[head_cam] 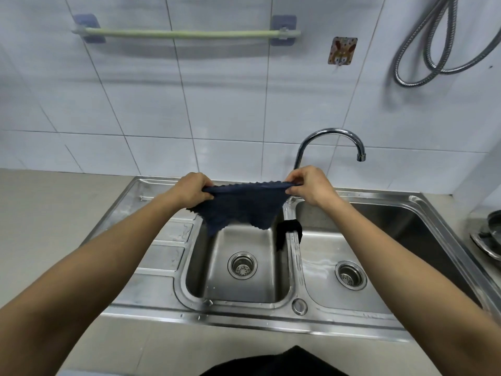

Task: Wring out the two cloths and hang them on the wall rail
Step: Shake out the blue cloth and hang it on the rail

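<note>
Shown: left hand and right hand each pinch a top corner of the blue cloth, spread above the sink. Limp, probably damp; sags between grips.

Bare forearms, no sleeves, watch or rings; dark black garment visible at bottom edge, below sink.

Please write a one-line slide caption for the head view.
Both hands, left hand and right hand, hold a dark blue cloth spread over the sink, below the bare wall rail.
</note>
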